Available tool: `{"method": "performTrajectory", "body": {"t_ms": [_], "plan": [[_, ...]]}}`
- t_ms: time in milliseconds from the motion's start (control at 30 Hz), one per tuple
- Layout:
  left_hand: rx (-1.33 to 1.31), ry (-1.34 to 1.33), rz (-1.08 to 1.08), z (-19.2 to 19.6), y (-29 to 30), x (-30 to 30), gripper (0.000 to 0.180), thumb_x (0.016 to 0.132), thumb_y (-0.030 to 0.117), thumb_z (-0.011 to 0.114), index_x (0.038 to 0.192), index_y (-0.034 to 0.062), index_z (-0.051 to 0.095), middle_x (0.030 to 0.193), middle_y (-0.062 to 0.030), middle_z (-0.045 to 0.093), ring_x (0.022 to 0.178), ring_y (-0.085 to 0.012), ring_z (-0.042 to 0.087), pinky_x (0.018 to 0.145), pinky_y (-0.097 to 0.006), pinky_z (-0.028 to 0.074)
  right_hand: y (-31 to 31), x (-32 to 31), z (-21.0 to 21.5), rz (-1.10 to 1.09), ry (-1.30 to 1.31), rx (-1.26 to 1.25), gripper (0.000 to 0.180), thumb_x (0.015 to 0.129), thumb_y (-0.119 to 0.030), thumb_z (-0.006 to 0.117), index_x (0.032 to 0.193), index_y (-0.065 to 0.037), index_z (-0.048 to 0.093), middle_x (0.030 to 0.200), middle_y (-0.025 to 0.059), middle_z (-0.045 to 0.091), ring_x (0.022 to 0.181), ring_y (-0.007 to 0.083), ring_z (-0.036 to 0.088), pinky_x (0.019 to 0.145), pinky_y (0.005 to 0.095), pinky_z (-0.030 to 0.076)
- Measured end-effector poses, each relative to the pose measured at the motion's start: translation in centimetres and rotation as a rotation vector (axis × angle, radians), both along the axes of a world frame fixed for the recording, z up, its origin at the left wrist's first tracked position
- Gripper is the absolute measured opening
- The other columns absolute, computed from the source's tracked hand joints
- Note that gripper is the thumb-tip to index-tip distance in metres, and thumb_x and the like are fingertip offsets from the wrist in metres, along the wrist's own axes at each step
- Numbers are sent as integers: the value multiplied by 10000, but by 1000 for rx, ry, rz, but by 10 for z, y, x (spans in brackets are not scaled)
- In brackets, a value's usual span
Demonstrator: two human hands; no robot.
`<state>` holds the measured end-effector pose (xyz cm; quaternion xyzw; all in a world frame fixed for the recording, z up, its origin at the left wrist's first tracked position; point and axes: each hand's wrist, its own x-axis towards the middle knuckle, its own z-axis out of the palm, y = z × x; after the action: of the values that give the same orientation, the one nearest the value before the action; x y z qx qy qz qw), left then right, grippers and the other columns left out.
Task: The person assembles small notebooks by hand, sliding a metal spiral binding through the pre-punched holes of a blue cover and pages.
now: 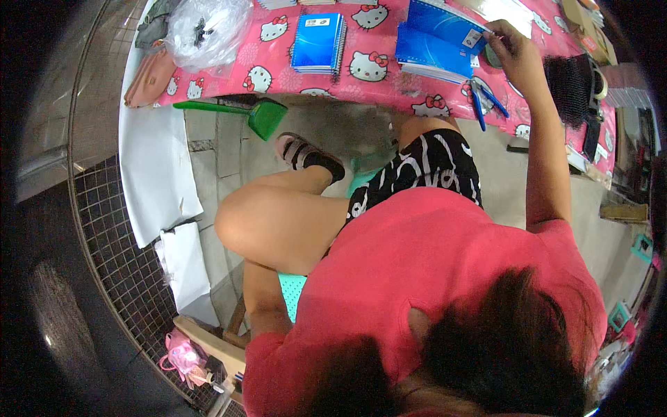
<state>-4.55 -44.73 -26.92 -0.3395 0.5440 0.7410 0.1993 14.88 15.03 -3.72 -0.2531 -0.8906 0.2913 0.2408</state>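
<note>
Bare pink tablecloth (375,87) lay open between the closed blue notebook stack (317,42) and the open blue notebooks (434,42): a clear lane to the table's near edge. Right hand (517,59) sat just beside the open notebooks, hemmed by blue pens (486,101) below and a black mesh item (570,87) to its right. Left end blocked by a clear plastic bag (205,28) (contents unclear). Left hand was hidden.

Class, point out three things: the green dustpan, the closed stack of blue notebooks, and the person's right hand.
green dustpan (267,117), head view, on its scoop.
stack of blue notebooks (317,42), head view, top cover.
right hand (513,52), head view, back of hand.
</note>
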Motion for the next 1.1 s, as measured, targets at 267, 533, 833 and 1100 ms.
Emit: {"method": "performTrajectory", "body": {"t_ms": [267,533,833,1100], "plan": [[-12,72,49,52,-57,14,572,921,444,476,1304,24,530,1272,-129,585,1143,-284,564,1039,-383,386,-8,-3,7,19,-19,48,204,919,-231,599,1029,-64,639,780,123,672,668,216,642,648,335,498],[97,116,90,49,-21,-9,578,918,445,481,1306,20,530,1279,-132,582,1148,-284,562,1043,-381,384,-6,0,5,46,-10,119,196,927,-228,585,1008,-59,640,738,117,667,634,208,646,615,329,491],[252,70,197,11,45,-5,584,914,445,487,1307,16,530,1286,-135,578,1155,-283,560,1047,-379,382,-3,-5,6,69,51,90,145,894,-155,620,978,-40,644,717,109,652,630,185,629,616,321,489],[329,63,231,13,65,-19,590,910,446,492,1309,12,530,1293,-138,575,1161,-282,557,1051,-377,379,-9,-3,11,43,-15,41,137,900,-124,607,979,-16,636,704,96,639,620,148,592,603,303,472]]}}
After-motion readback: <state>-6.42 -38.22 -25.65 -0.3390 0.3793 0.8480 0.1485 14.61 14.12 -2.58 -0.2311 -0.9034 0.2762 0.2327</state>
